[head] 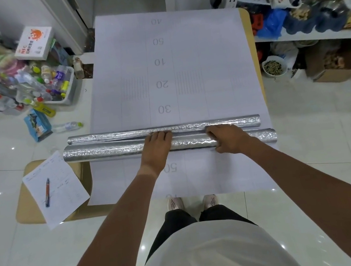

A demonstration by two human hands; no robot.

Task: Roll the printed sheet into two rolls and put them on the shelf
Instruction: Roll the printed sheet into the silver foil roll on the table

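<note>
— What can you read on the printed sheet (180, 48)?
— Upside-down numbers: 40, 50, 10, 20, 30, then 50 near the person. The white box (33, 43) shows "NFC".
— Containers?
— A grey bin (69, 92) of capped bottles, and a white bowl (274, 67) of dark bits.
— And the rolls?
— Two silver rolls lie side by side across the sheet. The left hand (156, 148) rests on the near roll (105, 153), fingers reaching the far roll (231, 122); the right hand (227, 140) grips the near roll.
</note>
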